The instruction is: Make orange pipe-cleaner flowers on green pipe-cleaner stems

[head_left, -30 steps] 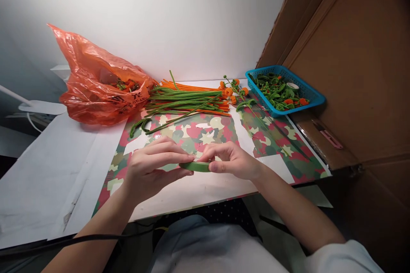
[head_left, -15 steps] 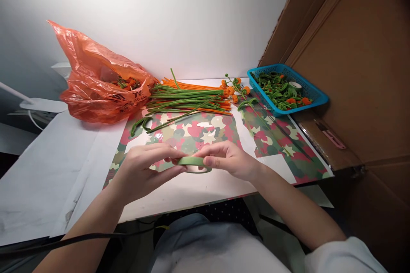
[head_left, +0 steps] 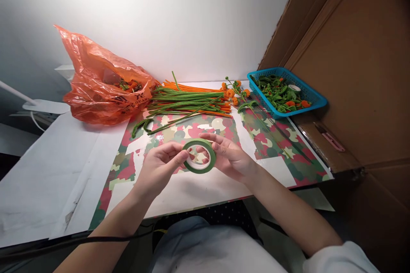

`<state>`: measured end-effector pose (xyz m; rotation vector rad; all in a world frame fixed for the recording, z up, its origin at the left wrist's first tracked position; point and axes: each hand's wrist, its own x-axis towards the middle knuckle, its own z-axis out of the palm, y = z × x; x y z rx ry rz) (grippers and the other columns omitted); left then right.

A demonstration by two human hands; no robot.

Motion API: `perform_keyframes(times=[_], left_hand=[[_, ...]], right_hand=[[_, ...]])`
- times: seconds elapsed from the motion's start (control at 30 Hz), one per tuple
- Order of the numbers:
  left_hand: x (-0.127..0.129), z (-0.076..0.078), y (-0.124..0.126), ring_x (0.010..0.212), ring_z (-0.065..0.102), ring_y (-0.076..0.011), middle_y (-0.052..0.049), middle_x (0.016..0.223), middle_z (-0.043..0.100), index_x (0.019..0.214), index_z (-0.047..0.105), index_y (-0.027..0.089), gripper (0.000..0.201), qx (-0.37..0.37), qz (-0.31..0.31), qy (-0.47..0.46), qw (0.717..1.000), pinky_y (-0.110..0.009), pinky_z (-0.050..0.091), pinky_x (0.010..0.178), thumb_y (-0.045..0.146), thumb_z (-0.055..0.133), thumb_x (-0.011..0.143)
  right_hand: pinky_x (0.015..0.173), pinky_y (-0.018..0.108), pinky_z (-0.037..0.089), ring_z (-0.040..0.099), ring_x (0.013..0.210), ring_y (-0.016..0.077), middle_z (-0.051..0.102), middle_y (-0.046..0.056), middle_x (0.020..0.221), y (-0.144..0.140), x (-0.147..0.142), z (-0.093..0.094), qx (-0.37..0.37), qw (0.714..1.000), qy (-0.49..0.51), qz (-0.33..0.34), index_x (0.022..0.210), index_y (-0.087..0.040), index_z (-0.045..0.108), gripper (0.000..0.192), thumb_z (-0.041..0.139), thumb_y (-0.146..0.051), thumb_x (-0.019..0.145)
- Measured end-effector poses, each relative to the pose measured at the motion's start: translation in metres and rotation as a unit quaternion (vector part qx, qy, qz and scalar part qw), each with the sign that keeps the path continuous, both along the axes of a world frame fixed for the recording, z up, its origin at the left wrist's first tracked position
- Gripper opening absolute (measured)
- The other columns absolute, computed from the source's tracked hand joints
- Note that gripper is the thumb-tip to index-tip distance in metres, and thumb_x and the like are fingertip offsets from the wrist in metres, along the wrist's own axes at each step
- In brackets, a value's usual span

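Note:
A roll of green tape (head_left: pixel 209 166) with a white core is held up above the front of the table, its flat side facing me. My left hand (head_left: pixel 162 162) pinches the roll's left edge between thumb and fingers. At the right edge, the thumb and fingers of my right hand (head_left: pixel 232 158) close round the roll, some fingertips showing through its hole. Beyond the hands lies a pile of green and orange pipe cleaners (head_left: pixel 192 98). An orange-flowered stem (head_left: pixel 235 94) made of similar fuzzy material rests to the right of the pile.
An orange plastic bag (head_left: pixel 105 89) with small flower pieces stands at the back left. At the back right is a blue basket (head_left: pixel 315 102) of green leaves and orange pieces. A pink-handled cutter (head_left: pixel 333 141) lies beside a cardboard panel (head_left: pixel 361 72). A black cable (head_left: pixel 80 239) crosses my left forearm.
The tape roll has turned from edge-on to face-on. My left hand has moved right and rotated with it, and my right fingers have shifted along the rim.

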<state>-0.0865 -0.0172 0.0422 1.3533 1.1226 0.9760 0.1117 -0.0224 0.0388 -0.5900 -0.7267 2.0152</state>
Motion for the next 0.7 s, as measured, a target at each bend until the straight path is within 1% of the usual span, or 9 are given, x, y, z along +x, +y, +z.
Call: perform_keyframes(times=[0.13,0.23,0.3,0.37,0.43,0.5,0.57,0.67,0.7], left_hand=[[0.004,-0.002,-0.001,0.053,0.058,-0.0126,-0.002,0.062,0.065,0.072,0.066,0.016,0.037,-0.009,0.002,-0.009,1.000,-0.021,0.045,0.044,0.053,0.073,0.072],[0.007,-0.004,-0.001,0.056,0.061,-0.0142,-0.003,0.065,0.068,0.073,0.067,0.016,0.035,-0.006,-0.030,-0.007,1.000,-0.023,0.051,0.050,0.051,0.072,0.074],[0.008,-0.007,0.001,0.065,0.066,-0.0177,-0.006,0.075,0.072,0.082,0.069,0.017,0.031,0.010,-0.057,0.011,0.998,-0.028,0.056,0.059,0.048,0.070,0.078],[0.007,-0.012,0.005,0.083,0.069,-0.0212,-0.008,0.098,0.074,0.102,0.069,0.020,0.033,0.042,-0.067,0.039,0.996,-0.032,0.058,0.072,0.044,0.069,0.080],[0.004,-0.019,0.011,0.102,0.065,-0.0235,-0.010,0.120,0.067,0.119,0.062,0.023,0.044,0.080,-0.059,0.073,0.992,-0.036,0.055,0.086,0.043,0.068,0.081],[0.000,-0.026,0.017,0.106,0.063,-0.0244,-0.011,0.125,0.063,0.120,0.060,0.023,0.045,0.102,-0.041,0.107,0.988,-0.038,0.053,0.090,0.045,0.066,0.082],[-0.003,-0.032,0.022,0.099,0.064,-0.0238,-0.012,0.120,0.064,0.112,0.062,0.021,0.041,0.095,-0.024,0.127,0.987,-0.036,0.056,0.082,0.048,0.064,0.082],[-0.005,-0.037,0.026,0.089,0.066,-0.0217,-0.011,0.112,0.065,0.104,0.063,0.019,0.038,0.088,-0.008,0.141,0.986,-0.033,0.056,0.072,0.050,0.063,0.081],[-0.005,-0.037,0.026,0.087,0.066,-0.0213,-0.010,0.109,0.065,0.103,0.063,0.019,0.037,0.093,-0.006,0.146,0.985,-0.032,0.056,0.072,0.050,0.063,0.081]], right_hand=[[0.078,0.030,0.050,0.066,0.080,0.0153,0.070,0.001,0.082,-0.001,0.002,0.000,0.033,0.999,-0.013,0.017,0.112,-0.022,0.055,0.047,0.076,-0.042,0.075],[0.076,0.030,0.049,0.065,0.073,0.0148,0.068,-0.002,0.073,-0.005,0.005,-0.004,0.074,0.997,-0.035,0.008,0.109,-0.023,0.046,0.048,0.075,-0.042,0.076],[0.076,0.031,0.048,0.065,0.072,0.0146,0.064,-0.003,0.072,-0.009,0.007,-0.008,0.128,0.989,-0.073,-0.005,0.105,-0.024,0.041,0.045,0.073,-0.042,0.078],[0.075,0.030,0.048,0.064,0.075,0.0149,0.060,-0.004,0.074,-0.012,0.013,-0.014,0.199,0.964,-0.174,-0.029,0.105,-0.025,0.040,0.039,0.069,-0.038,0.081],[0.074,0.030,0.047,0.061,0.079,0.0158,0.058,-0.003,0.078,-0.009,0.021,-0.018,0.282,0.894,-0.341,-0.067,0.106,-0.026,0.043,0.031,0.064,-0.028,0.083],[0.076,0.031,0.045,0.057,0.081,0.0173,0.058,-0.001,0.080,0.000,0.033,-0.022,0.368,0.771,-0.509,-0.108,0.104,-0.024,0.048,0.026,0.059,-0.017,0.082],[0.083,0.034,0.042,0.055,0.079,0.0181,0.059,0.000,0.079,0.014,0.044,-0.025,0.425,0.652,-0.615,-0.127,0.101,-0.022,0.052,0.024,0.056,-0.010,0.080],[0.093,0.039,0.036,0.056,0.086,0.0210,0.064,0.006,0.088,0.037,0.057,-0.026,0.438,0.516,-0.729,-0.105,0.108,-0.018,0.054,0.025,0.054,-0.010,0.085],[0.096,0.041,0.034,0.056,0.091,0.0230,0.065,0.009,0.093,0.043,0.060,-0.025,0.428,0.481,-0.760,-0.096,0.109,-0.017,0.055,0.024,0.054,-0.011,0.086]])
